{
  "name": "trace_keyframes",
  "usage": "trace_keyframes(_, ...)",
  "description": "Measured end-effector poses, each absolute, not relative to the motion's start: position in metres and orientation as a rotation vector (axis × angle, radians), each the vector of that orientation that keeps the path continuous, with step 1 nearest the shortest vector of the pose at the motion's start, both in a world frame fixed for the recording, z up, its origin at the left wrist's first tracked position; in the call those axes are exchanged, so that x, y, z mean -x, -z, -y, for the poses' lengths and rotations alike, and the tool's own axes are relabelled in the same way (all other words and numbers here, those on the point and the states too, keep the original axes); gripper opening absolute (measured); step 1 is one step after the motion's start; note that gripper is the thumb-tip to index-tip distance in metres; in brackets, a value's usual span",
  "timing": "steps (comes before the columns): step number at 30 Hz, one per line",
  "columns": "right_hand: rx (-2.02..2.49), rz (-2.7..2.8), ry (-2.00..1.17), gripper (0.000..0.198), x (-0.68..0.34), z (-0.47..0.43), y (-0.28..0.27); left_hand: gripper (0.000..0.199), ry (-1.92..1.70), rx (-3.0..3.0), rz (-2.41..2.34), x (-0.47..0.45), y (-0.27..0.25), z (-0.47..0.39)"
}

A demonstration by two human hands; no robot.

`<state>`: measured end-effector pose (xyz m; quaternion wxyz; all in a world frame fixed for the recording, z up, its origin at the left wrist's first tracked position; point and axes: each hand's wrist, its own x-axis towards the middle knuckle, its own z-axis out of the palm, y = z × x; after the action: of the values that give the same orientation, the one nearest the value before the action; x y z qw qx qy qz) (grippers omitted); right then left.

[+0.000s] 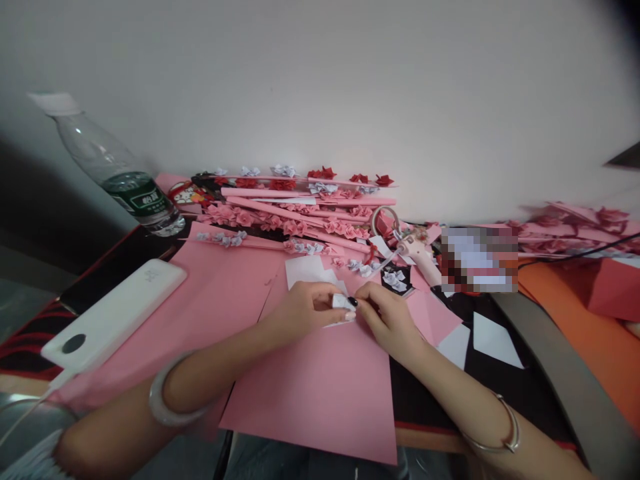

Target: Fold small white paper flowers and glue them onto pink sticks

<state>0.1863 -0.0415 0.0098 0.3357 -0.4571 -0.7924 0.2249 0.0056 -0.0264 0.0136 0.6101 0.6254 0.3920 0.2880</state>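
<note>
My left hand (309, 308) pinches a small folded piece of white paper (341, 303) between thumb and fingers. From the other side, the bent fingers of my right hand (389, 315) close on the right edge of the same paper. Both hands are above a large pink sheet (320, 393) that overhangs the table's front edge. White paper squares (304, 270) lie just behind my left hand. Beyond my right hand are small white paper flowers (395, 280) and a pale pink glue gun (423, 257).
A water bottle (143, 200) and a white power bank (115, 313) with a cable stand at left. Paper flower stems (300, 223) are piled along the wall, near a tape roll (385, 220). White paper (495, 340) and orange sheets (575, 313) lie at right.
</note>
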Motion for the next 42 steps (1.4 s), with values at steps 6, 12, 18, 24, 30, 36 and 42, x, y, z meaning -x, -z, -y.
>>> trace_keyframes(6, 1.227, 1.943, -0.674, 0.009, -0.1869, 0.0453, -0.0090, 0.012, -0.652, -1.330, -0.956, -0.0045, -0.0108, 0.0238)
trace_keyframes(12, 1.185, 2.027, -0.698, 0.018, -0.1879, 0.0495, -0.0136, 0.015, -0.720, -1.332, -0.999, -0.0046, -0.0115, 0.0232)
trace_keyframes(18, 1.154, 2.035, -0.798, 0.025, -0.1866, 0.0503, -0.0154, 0.013, -0.731, -1.365, -1.053, -0.0048, -0.0097, 0.0231)
trace_keyframes(24, 1.127, 1.994, -0.919, 0.026, -0.1858, 0.0500, -0.0143, 0.014, -0.739, -1.463, -1.078, -0.0046, -0.0121, 0.0225)
trace_keyframes(30, 1.094, 1.990, -0.954, 0.022, -0.1864, 0.0510, -0.0137, 0.014, -0.719, -1.423, -1.101, -0.0049, -0.0146, 0.0238)
trace_keyframes(36, 1.030, 2.024, -0.915, 0.015, -0.1864, 0.0500, -0.0139, 0.016, -0.675, -1.266, -0.980, -0.0041, -0.0113, 0.0219)
trace_keyframes(42, 0.966, 2.055, -0.942, 0.014, -0.1876, 0.0497, -0.0143, 0.016, -0.569, -1.113, -0.870, -0.0026, -0.0148, 0.0196)
